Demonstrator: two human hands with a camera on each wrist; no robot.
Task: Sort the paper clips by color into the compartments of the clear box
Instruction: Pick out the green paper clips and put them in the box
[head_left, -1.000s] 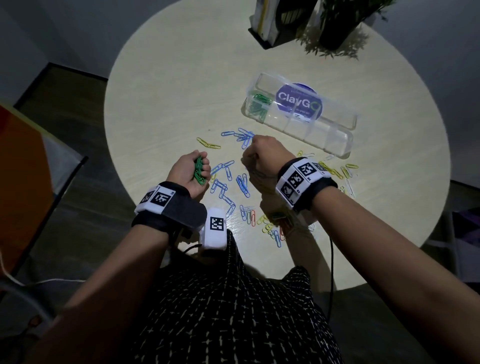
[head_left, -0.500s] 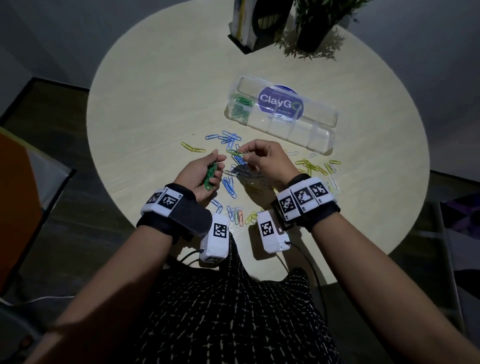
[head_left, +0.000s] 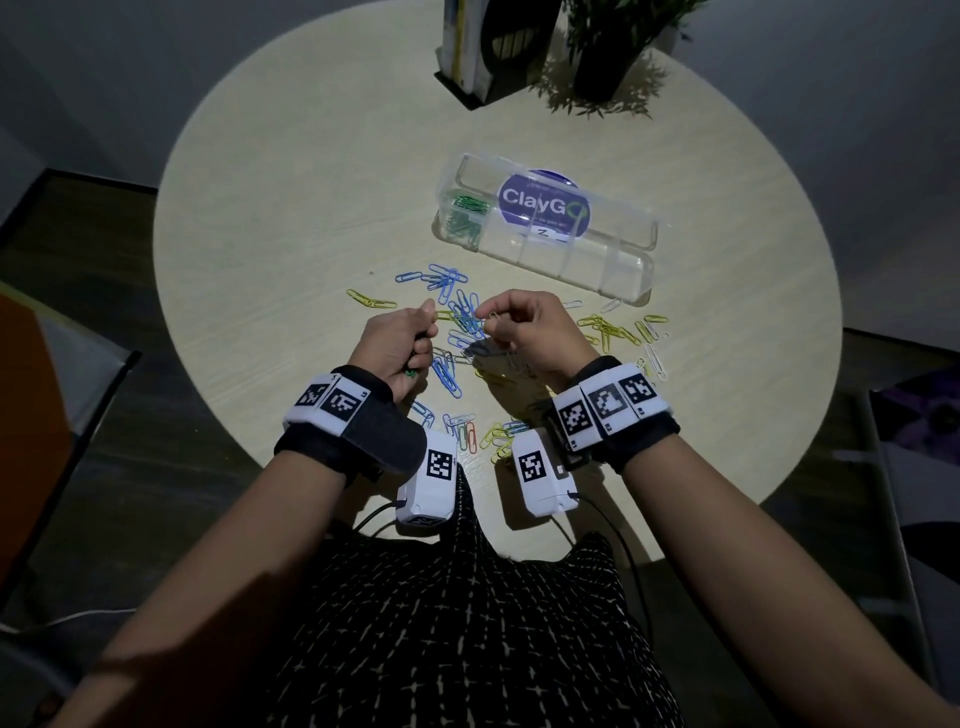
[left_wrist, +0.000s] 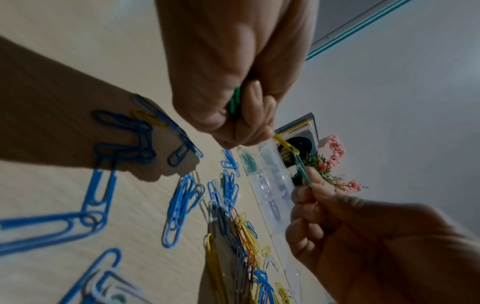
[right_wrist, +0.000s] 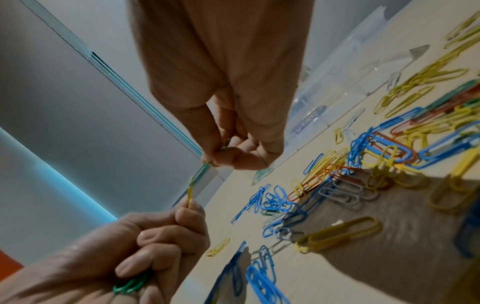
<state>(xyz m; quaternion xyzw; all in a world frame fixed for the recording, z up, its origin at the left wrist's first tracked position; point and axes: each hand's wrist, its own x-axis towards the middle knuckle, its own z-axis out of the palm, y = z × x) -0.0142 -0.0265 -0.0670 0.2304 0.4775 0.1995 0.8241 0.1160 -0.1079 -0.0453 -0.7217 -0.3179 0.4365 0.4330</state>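
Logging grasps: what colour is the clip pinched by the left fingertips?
Yellow clip, hooked to a green one; clearest in the left wrist view.

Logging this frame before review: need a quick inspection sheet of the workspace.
Surface: round pale wooden table.
Job's things: clear plastic compartment box, lid open, green clips in its left end compartment; loose blue, yellow, orange and white paper clips scattered.
Clutter: black book holder, potted plant.
Grippers: left hand pinches a yellow paper clip and holds green clips in the palm; right hand pinches a linked green paper clip.
Cables: black wrist-camera cable.
Surroundings: dark floor, grey walls.
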